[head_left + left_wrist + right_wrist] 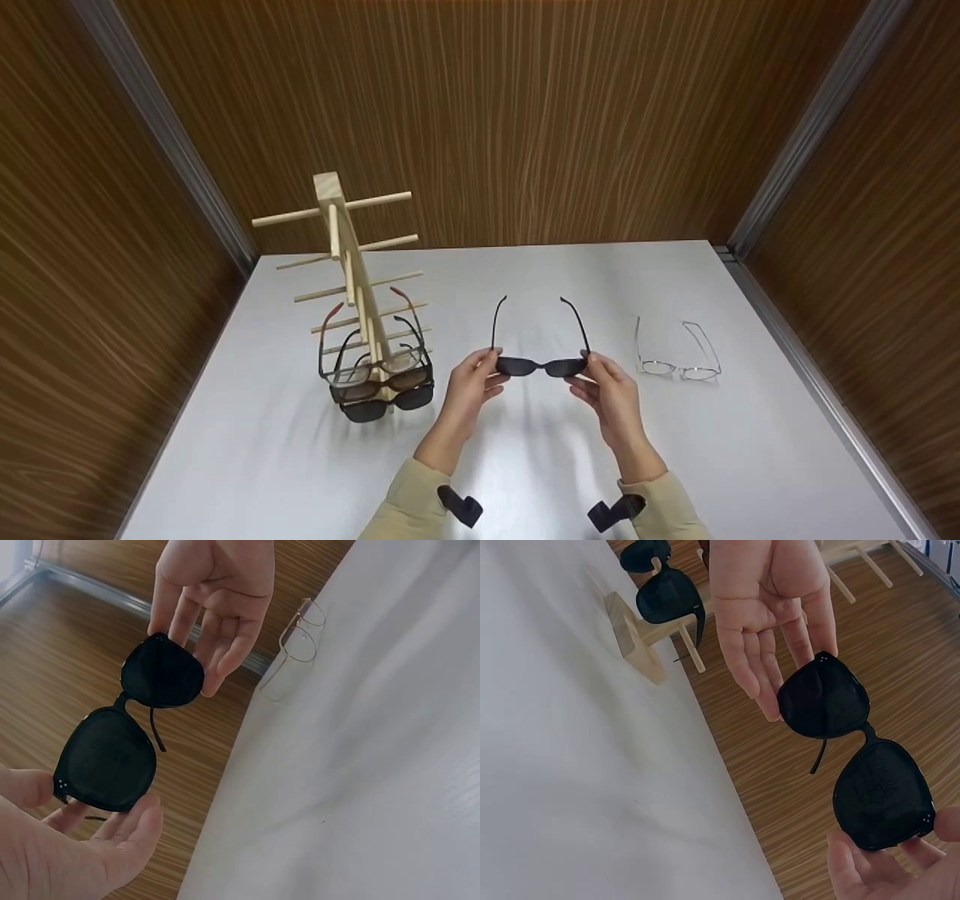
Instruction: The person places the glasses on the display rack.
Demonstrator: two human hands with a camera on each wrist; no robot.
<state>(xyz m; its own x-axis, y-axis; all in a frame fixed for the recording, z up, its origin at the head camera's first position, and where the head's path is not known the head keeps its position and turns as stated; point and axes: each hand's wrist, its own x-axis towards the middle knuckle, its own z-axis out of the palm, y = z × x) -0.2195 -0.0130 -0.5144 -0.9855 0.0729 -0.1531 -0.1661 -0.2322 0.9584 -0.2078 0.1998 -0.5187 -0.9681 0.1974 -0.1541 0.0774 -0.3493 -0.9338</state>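
Observation:
Black sunglasses (564, 367) are held up over the white table, dark lenses toward the person and both temples unfolded, pointing away. My left hand (471, 390) pinches their left hinge corner between thumb and fingers. At the opposite corner my right hand (611, 390) grips the frame the same way. Both wrist views show the sunglasses (112, 757) spanning the two hands, with thumbs at the outer corners and fingertips at the lens edges. Left of the hands stands a wooden display rack (352, 247) with pegs on both sides.
Several pairs of glasses hang low on the rack, among them dark-lensed sunglasses (365, 410) at the bottom and a clear-lensed pair (405, 362) above. Thin metal-framed eyeglasses (699, 373) lie unfolded on the table (750, 465) at right. Wood-grain panels (525, 112) enclose the back and sides.

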